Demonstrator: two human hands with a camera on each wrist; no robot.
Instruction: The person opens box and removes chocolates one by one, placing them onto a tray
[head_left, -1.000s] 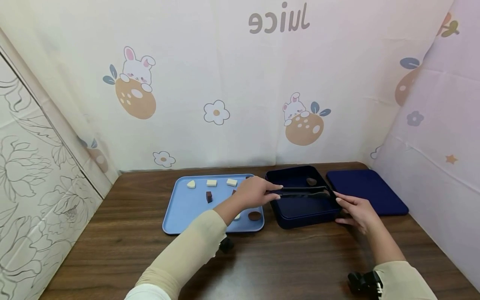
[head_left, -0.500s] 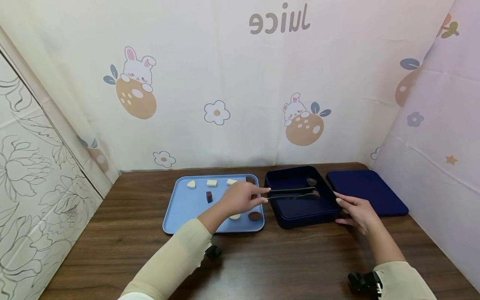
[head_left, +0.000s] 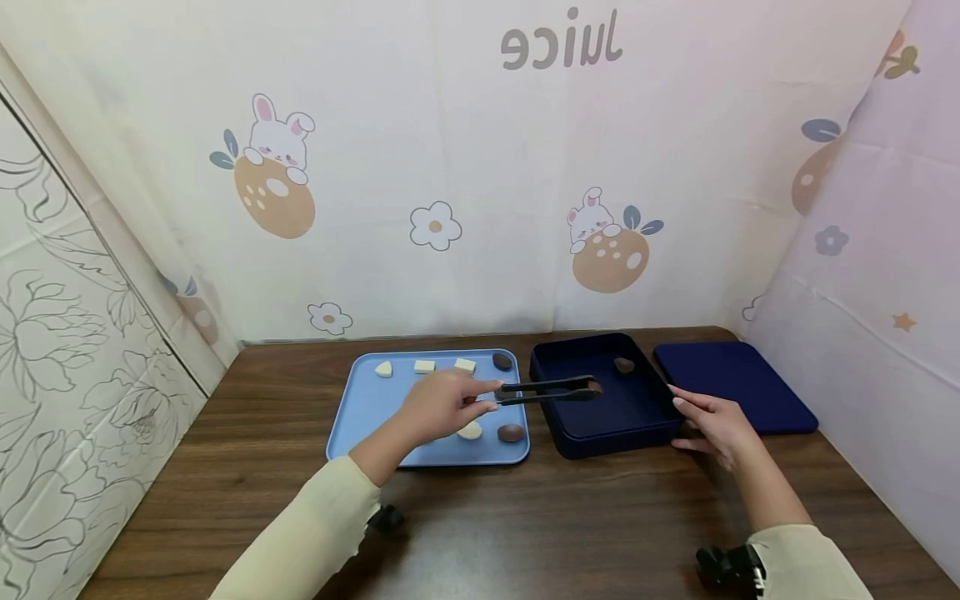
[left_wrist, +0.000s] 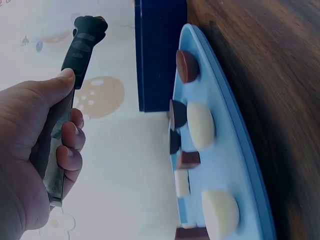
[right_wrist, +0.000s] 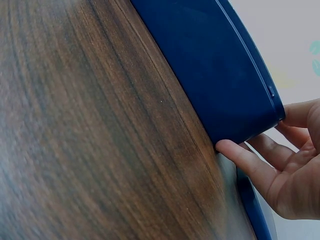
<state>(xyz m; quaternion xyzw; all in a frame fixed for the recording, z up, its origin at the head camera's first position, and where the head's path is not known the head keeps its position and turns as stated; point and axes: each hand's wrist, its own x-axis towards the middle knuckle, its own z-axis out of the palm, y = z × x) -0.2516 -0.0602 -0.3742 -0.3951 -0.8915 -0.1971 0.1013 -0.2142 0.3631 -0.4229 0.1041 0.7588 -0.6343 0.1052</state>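
Observation:
My left hand (head_left: 442, 407) pinches black tongs (head_left: 546, 385) by the handle end, above the right part of the light-blue tray (head_left: 343, 446). Their far ends lie over the navy box (head_left: 611, 443), with a brown chocolate (head_left: 596, 387) showing at the tips. Another brown chocolate (head_left: 624, 365) sits in the box near its back. In the left wrist view the thumb presses along the tongs' arm (left_wrist: 56, 135). My right hand (head_left: 711, 425) touches the box's right side, fingertips at the rim and thumb low at the front corner; the right wrist view shows the thumb (right_wrist: 235, 152).
On the tray are several chocolates: dark rounds (head_left: 511, 432) at the right, a white oval (head_left: 470, 431), white blocks (head_left: 424, 367) and a white triangle (head_left: 384, 369) at the back. A flat navy lid (head_left: 738, 379) lies right of the box. A printed curtain (head_left: 367, 167) hangs behind.
My left hand has drawn the tongs leftward, from the box's right side to its left half, with the brown chocolate at their tips. The right hand stays at the box.

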